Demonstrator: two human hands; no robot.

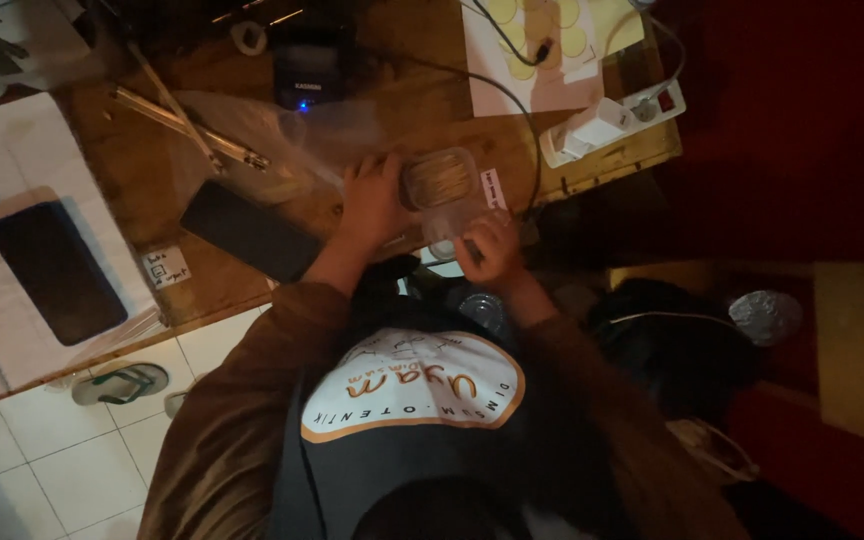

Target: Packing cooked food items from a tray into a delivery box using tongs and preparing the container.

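Seen from overhead in dim light, a person in a brown-sleeved top and dark printed apron works at a worn wooden table (152, 170). The left hand (370, 205) lies flat w/ fingers spread, touching the 9 o'clock side of a small clear plastic tub (439, 182) holding pale yellowish food. The right hand (490, 250) sits at the tub's 5 o'clock corner, fingers curled and pressed together on the rim — whether they pinch anything, cannot tell. The tub rests near the table's front edge, approx. centre frame. At 9 o'clock from the left hand lies a flat black rectangular phone (249, 230); at 12 o'clock, a small black device w/ a blue light (305, 75). A white power strip (612, 125) sits at 2 o'clock — a black cable (512, 100) runs beside it.
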